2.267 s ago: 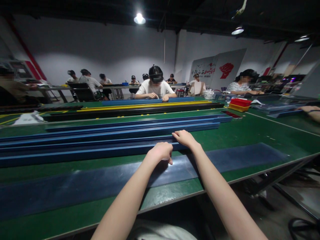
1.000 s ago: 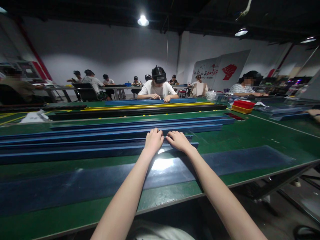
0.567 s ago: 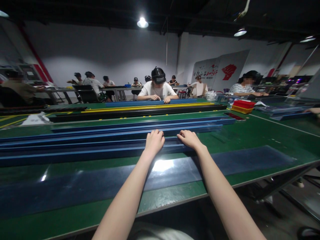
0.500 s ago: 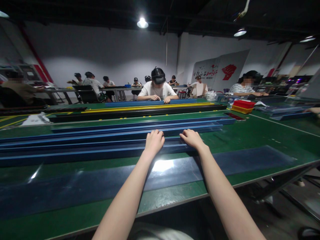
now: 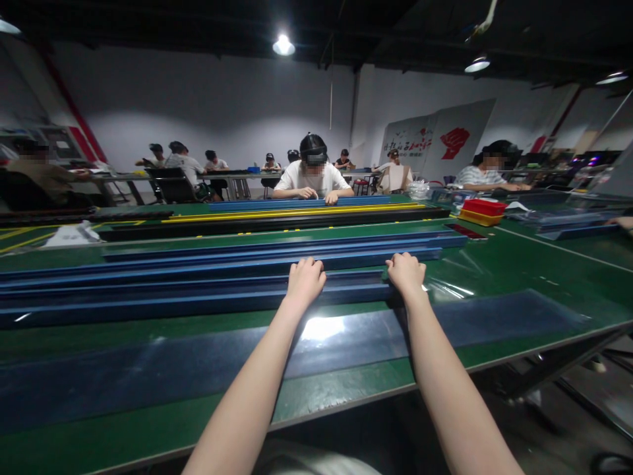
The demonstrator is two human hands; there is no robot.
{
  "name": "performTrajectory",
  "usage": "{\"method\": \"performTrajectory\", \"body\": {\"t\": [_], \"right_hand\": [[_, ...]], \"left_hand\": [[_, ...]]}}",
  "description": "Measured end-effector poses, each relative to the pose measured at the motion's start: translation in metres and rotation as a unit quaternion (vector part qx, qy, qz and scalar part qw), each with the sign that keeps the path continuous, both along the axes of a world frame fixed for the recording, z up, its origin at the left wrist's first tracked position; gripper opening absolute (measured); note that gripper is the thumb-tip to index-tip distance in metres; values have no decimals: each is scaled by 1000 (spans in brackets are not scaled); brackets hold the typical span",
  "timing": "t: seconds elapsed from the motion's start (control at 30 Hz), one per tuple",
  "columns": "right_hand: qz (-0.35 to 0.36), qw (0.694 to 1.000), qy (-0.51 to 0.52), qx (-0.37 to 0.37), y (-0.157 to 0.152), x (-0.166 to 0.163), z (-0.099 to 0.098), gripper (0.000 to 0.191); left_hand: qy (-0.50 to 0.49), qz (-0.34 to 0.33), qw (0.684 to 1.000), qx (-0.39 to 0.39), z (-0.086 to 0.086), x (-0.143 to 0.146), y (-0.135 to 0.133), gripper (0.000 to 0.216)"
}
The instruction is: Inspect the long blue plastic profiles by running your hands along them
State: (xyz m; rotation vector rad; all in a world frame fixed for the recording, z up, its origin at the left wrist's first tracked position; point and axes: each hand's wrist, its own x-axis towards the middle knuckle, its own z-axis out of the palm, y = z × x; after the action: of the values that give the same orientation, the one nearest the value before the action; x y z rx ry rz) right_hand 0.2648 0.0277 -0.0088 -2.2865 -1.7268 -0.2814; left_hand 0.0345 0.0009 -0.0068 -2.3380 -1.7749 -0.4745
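Note:
My left hand [image 5: 305, 280] lies curled over the nearest long blue channel rail [image 5: 148, 300], fingers pressed on its top. My right hand [image 5: 406, 273] is closed at the right end of that same rail, fingers wrapped on it. A thin clear film strip [image 5: 448, 288] glints on the table just right of my right hand. Further blue rails [image 5: 247, 260] lie parallel behind the near one. A dark glossy sheet [image 5: 198, 359] lies flat on the green table [image 5: 519, 264] under my forearms.
Beyond the blue rails lie black and yellow rails [image 5: 277, 216]. A red and yellow tray stack [image 5: 482, 209] stands at the far right. A person in a white shirt [image 5: 312, 175] works opposite; other people sit at tables behind. The table edge runs near my body.
My right hand has slid rightward along the near blue rail, from beside my left hand to the rail's right end. My left hand has stayed in place.

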Motion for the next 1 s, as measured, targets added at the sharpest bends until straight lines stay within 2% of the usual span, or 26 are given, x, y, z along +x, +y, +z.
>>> {"method": "performTrajectory", "body": {"t": [0.1,0.23,0.4,0.47,0.73,1.0], "right_hand": [[17,999,-13,26,-2,-7,1,31],[94,995,-19,38,-4,-28,1,31],[228,974,-6,-6,-6,-58,-1,32],[252,967,-12,-26,-8,-65,-1,33],[252,967,-14,-45,-11,-64,4,33],[207,978,8,8,-6,-48,4,28]], "left_hand": [[3,4,1000,-2,-1,0,0,25],[-4,2,1000,-13,-2,0,2,27],[-20,-3,999,-31,-2,0,4,27],[-24,-6,999,-38,-2,-1,5,27],[-63,-21,996,-55,-4,-6,10,26],[-67,-35,994,-76,-1,-21,15,27]]}}
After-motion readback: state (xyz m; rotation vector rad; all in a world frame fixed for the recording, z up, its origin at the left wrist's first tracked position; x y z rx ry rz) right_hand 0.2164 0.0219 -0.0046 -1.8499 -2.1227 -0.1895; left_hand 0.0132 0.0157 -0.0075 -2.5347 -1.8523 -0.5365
